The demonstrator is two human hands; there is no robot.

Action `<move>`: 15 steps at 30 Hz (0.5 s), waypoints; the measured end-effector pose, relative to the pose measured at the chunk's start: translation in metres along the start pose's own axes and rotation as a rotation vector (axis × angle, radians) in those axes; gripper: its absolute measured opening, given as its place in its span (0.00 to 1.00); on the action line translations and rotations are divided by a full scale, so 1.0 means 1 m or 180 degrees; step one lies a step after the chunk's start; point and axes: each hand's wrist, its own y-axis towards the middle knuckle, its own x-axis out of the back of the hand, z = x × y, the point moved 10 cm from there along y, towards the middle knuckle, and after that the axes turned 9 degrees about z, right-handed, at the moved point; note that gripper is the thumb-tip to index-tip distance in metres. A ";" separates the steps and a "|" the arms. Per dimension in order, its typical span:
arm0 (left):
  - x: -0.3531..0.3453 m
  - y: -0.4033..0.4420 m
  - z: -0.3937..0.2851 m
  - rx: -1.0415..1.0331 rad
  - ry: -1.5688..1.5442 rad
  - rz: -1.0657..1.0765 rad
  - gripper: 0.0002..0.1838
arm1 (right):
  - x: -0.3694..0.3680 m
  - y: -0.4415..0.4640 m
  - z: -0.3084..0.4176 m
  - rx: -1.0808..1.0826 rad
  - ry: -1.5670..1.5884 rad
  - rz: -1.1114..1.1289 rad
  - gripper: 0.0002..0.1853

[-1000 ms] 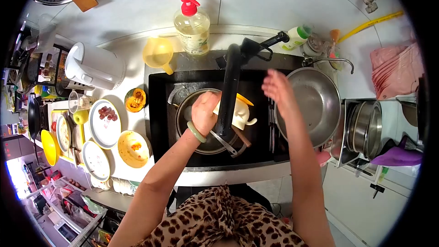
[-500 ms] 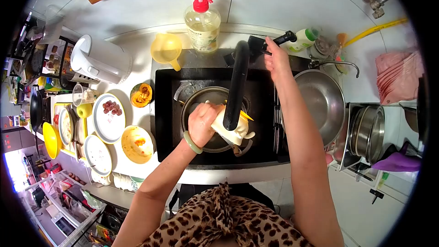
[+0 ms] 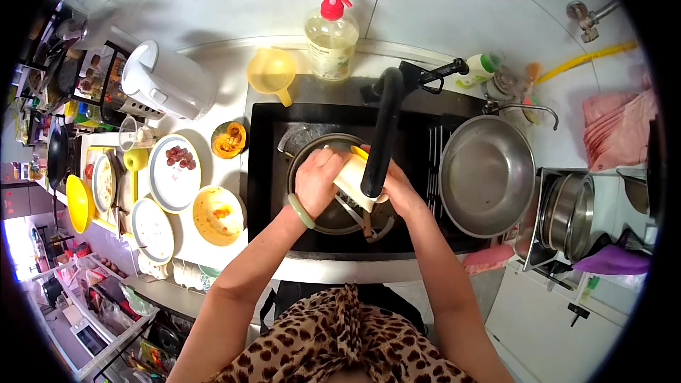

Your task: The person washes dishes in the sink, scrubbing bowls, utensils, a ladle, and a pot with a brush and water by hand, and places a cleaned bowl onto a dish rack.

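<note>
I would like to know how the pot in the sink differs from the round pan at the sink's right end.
The pot sits down inside the sink, whereas the pan rests at its right end. The left hand and a cream object hide part of the pot, while the pan's inside is in full view. The pan looks larger than the pot from here. Both are round, open-topped and metallic grey.

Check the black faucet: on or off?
Cannot tell. No stream shows, but the end of the black faucet overlaps the cream item between the left hand and right hand, so water could be hidden.
</note>
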 end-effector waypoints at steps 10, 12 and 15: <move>-0.049 -0.090 0.031 0.2945 -0.5124 -0.0786 0.23 | 0.005 -0.008 -0.011 0.0538 0.0243 -0.0598 0.31; -0.060 -0.070 0.009 0.2636 -0.5586 -0.0285 0.19 | -0.003 -0.009 -0.012 0.0560 0.0110 -0.0442 0.32; -0.078 -0.054 0.015 0.2249 -0.5633 -0.0220 0.13 | -0.011 -0.016 0.006 0.0570 -0.0170 -0.0357 0.32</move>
